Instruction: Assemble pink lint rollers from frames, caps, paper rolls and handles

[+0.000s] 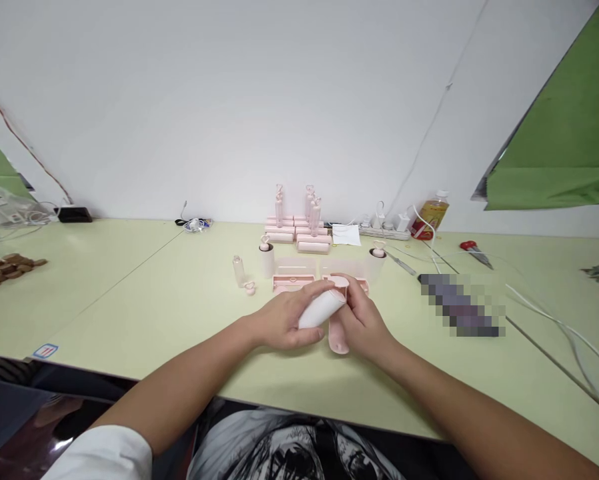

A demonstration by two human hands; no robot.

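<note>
My left hand (282, 317) is wrapped round a white cylinder (322, 311), which tilts up to the right. A pale pink curved piece (338, 339) is gripped by my right hand (368, 323), with its rounded end hanging below the fingers. The cylinder's upper end meets the pink piece; whether they are joined is hidden. Just beyond my hands lies an open pink case (293, 280), and a second pink case (362, 285) is partly covered by my right hand. A white cup (266, 263) and another white cup (377, 267) stand either side, each with a pink heart-topped part in it.
A clear small bottle (238, 272) and a pink cap (250, 289) are at left. Several closed pink cases (313, 245) with upright clear tubes stand by the wall. Right are a screwdriver (402, 263), red-handled pliers (474, 253), a drink bottle (430, 217), cables and a blurred object (459, 307).
</note>
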